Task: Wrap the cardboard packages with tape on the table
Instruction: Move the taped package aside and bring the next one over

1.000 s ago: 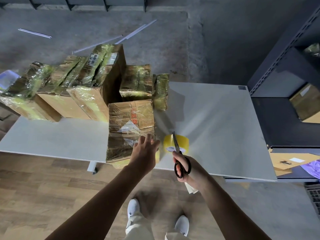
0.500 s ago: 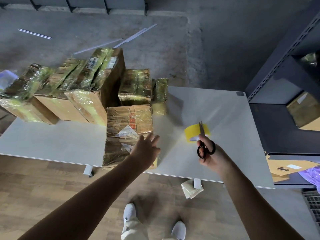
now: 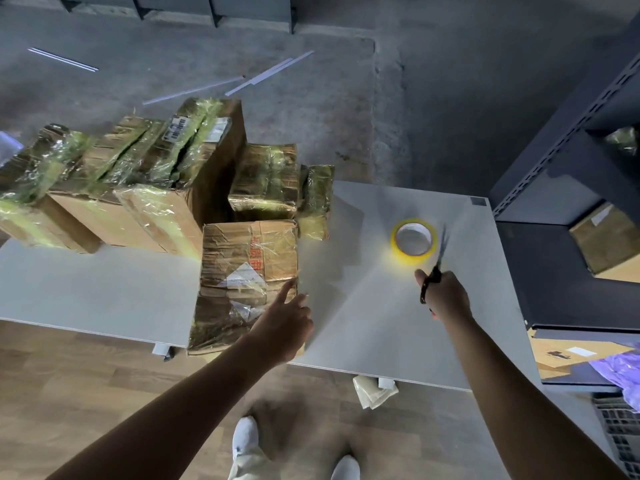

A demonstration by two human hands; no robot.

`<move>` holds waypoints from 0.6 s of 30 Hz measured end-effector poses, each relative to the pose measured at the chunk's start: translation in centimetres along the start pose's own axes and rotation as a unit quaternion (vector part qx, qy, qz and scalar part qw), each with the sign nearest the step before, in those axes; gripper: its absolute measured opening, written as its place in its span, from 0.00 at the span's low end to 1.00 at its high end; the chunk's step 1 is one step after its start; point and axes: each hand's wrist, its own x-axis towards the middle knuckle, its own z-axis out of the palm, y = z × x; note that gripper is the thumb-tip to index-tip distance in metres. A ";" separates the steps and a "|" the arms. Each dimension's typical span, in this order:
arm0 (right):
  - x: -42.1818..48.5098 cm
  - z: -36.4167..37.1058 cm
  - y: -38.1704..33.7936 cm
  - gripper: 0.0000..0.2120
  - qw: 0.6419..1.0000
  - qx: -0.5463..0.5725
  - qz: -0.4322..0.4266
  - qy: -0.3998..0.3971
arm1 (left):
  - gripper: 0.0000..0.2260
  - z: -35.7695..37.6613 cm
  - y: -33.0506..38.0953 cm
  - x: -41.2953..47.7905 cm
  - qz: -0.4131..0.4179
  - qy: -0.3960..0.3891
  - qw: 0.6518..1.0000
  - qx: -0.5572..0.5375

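Note:
A taped cardboard package (image 3: 242, 271) lies at the near edge of the white table (image 3: 97, 292). My left hand (image 3: 282, 327) hovers at its right near corner, fingers extended, forefinger pointing over the box. A yellow tape roll (image 3: 414, 240) lies flat on the table to the right. My right hand (image 3: 445, 294) grips black-handled scissors (image 3: 434, 268), blades pointing away just right of the roll. Several more wrapped packages (image 3: 145, 181) stand at the table's back left.
A dark metal shelf unit (image 3: 568, 216) stands right of the table, with a cardboard box (image 3: 613, 237) on it. Flat cardboard (image 3: 568, 355) and purple plastic (image 3: 620, 368) lie lower right. A crumpled paper (image 3: 372, 393) lies on the floor under the table edge.
My right hand has carried the scissors and the tape roll from the near table edge to the right and farther back; the roll now lies flat on the table. My left hand stayed at the package.

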 end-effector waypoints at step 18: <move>0.8 0.9 1.0 0.23 0.939 -0.326 0.095 -0.060 | 0.09 1.9 -0.2 0.1 0.044 0.052 0.998 -0.005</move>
